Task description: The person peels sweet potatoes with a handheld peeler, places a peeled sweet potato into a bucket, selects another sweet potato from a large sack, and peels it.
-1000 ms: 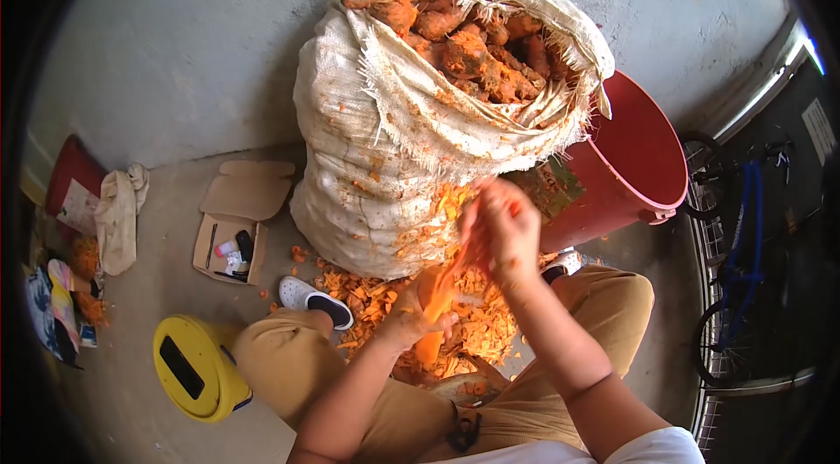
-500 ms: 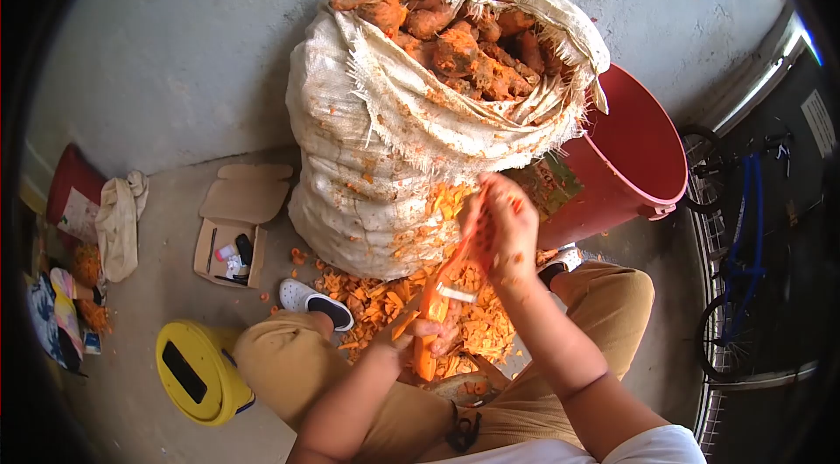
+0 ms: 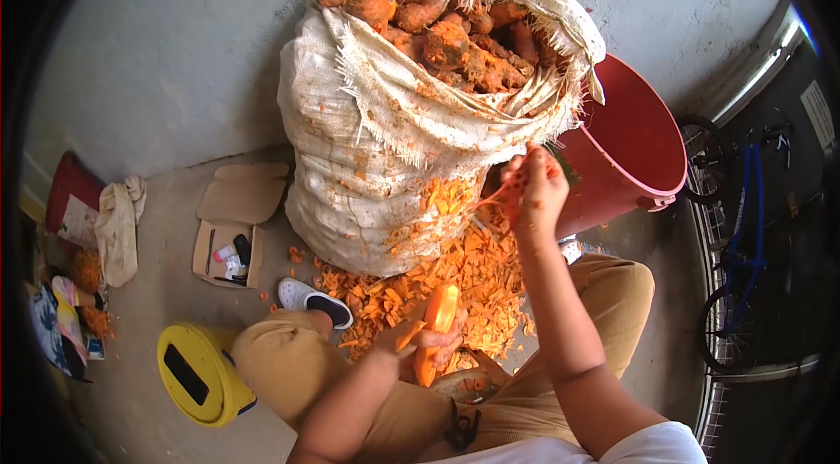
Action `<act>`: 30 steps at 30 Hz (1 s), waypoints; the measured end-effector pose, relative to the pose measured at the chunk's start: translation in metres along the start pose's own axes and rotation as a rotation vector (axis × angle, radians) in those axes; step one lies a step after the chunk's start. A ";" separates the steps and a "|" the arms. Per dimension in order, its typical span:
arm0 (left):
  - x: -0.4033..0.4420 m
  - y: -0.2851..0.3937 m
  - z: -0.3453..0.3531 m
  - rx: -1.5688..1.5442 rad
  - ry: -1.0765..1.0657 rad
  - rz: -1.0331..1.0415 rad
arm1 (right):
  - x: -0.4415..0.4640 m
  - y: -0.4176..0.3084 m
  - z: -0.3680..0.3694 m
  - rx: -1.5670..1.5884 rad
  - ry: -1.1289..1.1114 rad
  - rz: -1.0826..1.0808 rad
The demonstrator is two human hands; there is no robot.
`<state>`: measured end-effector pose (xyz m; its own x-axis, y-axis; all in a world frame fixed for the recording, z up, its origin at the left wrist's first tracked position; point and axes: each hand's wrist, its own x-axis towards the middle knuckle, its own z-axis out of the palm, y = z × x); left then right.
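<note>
My left hand is wrapped round a bright orange peeled carrot, held tilted above my lap. A strip of peel hangs at its side by my fingers. Up and to the right, my right hand is closed on a reddish peeler, blurred and apart from the carrot. Orange flecks cling to this hand. Beneath both hands lies a heap of orange peelings. Just beyond stands a white woven sack, filled to its open top with dirty, reddish-orange roots.
Behind the sack at right leans a large red bucket. A yellow bucket stands by my left knee, near an open cardboard box of small items. A cloth hangs at far left; a blue bicycle is at right.
My right hand has moved the peeler up and right, away from the carrot, whose upper end now shows. My left hand stays nearly in place.
</note>
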<state>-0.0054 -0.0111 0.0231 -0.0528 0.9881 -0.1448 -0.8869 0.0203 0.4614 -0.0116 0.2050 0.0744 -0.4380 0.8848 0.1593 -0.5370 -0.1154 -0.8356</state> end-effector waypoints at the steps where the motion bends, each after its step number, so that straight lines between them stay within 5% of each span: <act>1: -0.001 0.001 0.002 0.007 0.028 -0.002 | 0.001 -0.005 -0.002 -0.003 -0.025 0.025; 5: 0.006 0.004 -0.007 0.007 0.000 -0.036 | -0.020 -0.012 -0.001 -0.117 -0.157 0.140; 8: 0.012 -0.001 0.001 0.447 0.199 0.216 | -0.026 -0.004 -0.015 -0.483 -0.328 -0.040; 9: 0.019 -0.008 -0.014 0.901 0.232 0.525 | -0.027 -0.010 -0.021 -0.728 -0.502 -0.261; 12: 0.022 -0.014 -0.027 1.267 0.459 0.570 | -0.025 -0.007 -0.038 -0.817 -0.641 -0.218; 18: 0.029 0.002 -0.011 1.525 0.517 0.685 | -0.010 0.004 -0.075 -0.676 -0.466 0.157; 21: 0.032 0.016 -0.012 1.757 0.385 0.731 | -0.004 0.014 -0.085 -0.506 -0.359 0.324; 26: 0.039 0.022 0.015 1.697 0.397 0.589 | -0.004 0.006 -0.074 -0.575 -0.463 0.562; 28: 0.052 0.015 0.026 1.553 0.494 0.570 | -0.004 0.023 -0.086 -0.828 -0.642 0.460; 30: 0.070 0.004 0.016 1.380 0.515 0.544 | -0.008 0.037 -0.102 -1.312 -0.897 0.109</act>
<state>-0.0054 0.0607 0.0283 -0.6146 0.7725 0.1599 0.3625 0.0965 0.9270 0.0456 0.2398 -0.0117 -0.9497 0.3027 -0.0806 0.2819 0.7136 -0.6413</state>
